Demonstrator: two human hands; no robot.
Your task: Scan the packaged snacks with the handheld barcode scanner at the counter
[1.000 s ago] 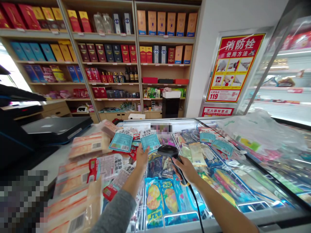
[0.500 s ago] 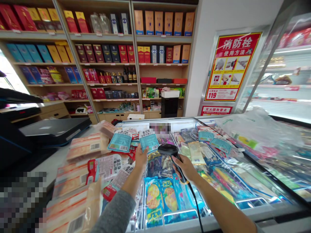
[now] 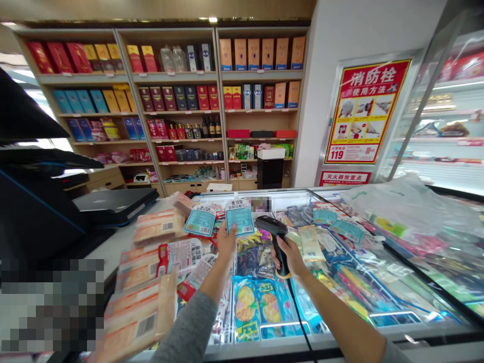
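My left hand (image 3: pixel 227 243) pinches the lower edge of a packet with a pale blue label (image 3: pixel 239 220), its printed back and barcode facing me. In my right hand (image 3: pixel 289 257) is a black corded barcode scanner (image 3: pixel 273 227), fingers wrapped round its grip and its head tilted toward the packet. A small gap separates scanner and packet. Another blue-labelled packet (image 3: pixel 200 222) lies just left of my left hand. Under both hands is a glass-topped chest freezer with blue fruit-picture bags (image 3: pixel 245 305) inside.
Large orange-and-white packs (image 3: pixel 130 310) and red-grey pouches (image 3: pixel 185 256) are piled on the left. A dark counter device (image 3: pixel 115 201) stands behind them. Right, a clear plastic bag (image 3: pixel 406 206) lies on the freezer. The scanner's cable (image 3: pixel 298 312) runs toward me. Stocked shelves (image 3: pixel 172 138) line the back.
The view has tilted up and shifted left. My left hand holds the packet more upright, and the scanner in my right hand has turned to point more toward it.
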